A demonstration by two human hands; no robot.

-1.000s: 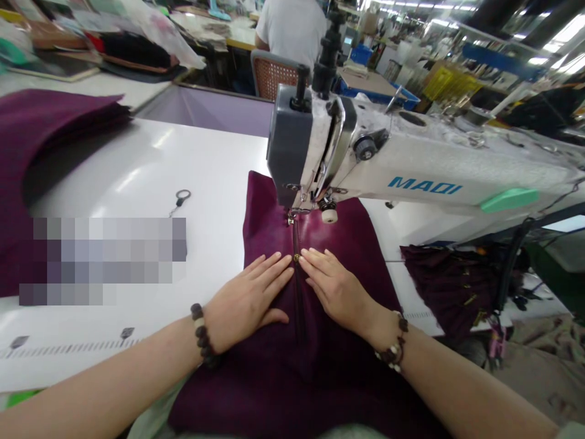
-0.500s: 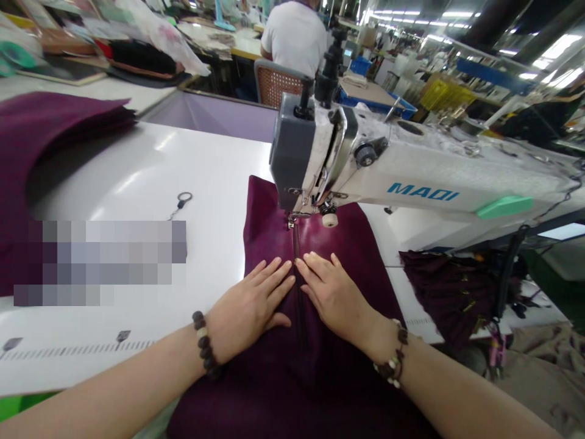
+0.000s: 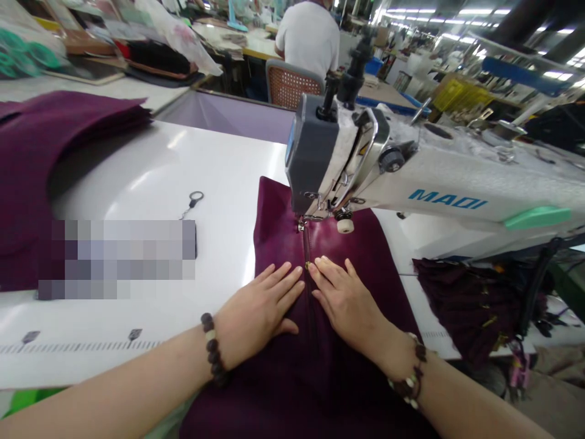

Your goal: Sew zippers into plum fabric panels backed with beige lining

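Observation:
A dark purple leather piece (image 3: 278, 225) with a zipper (image 3: 307, 250) down its middle lies under the presser foot (image 3: 303, 222) of a white MAQI sewing machine (image 3: 439, 183). My left hand (image 3: 258, 311) lies flat on the leather just left of the zipper, fingers stretched out. My right hand (image 3: 345, 302) lies flat just right of the zipper, fingertips at the small gold zipper pull (image 3: 308, 266). Both hands press the material and hold nothing. Each wrist wears a bead bracelet.
A stack of purple pieces (image 3: 41, 158) lies at the left of the white table (image 3: 150, 177). A small key ring (image 3: 194, 199) rests on the table. More purple pieces (image 3: 461, 305) hang at the right. A person in a white shirt (image 3: 311, 36) sits ahead.
The view has shifted a little, so everything sits further right in the picture. My hands stay flat beside the zipper, barely moved relative to the leather.

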